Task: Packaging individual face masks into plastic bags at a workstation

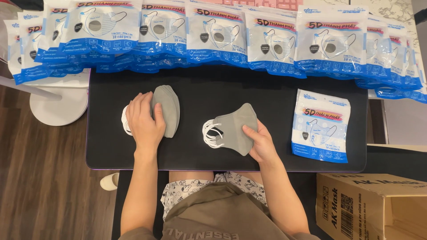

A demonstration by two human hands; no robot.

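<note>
Seen from above, a black surface point(111, 151) holds two stacks of grey face masks. The left hand point(144, 122) lies flat, fingers spread, on the left stack of masks point(168, 109). The right hand point(261, 143) pinches the right stack of masks point(235, 126) at its lower edge. A sealed blue-and-white mask packet point(321, 125) lies to the right, with a row of packets point(213, 38) behind and a cardboard box point(369, 204) nearby.

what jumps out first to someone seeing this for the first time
The long row of blue-and-white mask packets along the far edge of the black mat. Nearer, the left hand rests on a stack of grey masks, while the right hand holds a smaller bundle.
</note>
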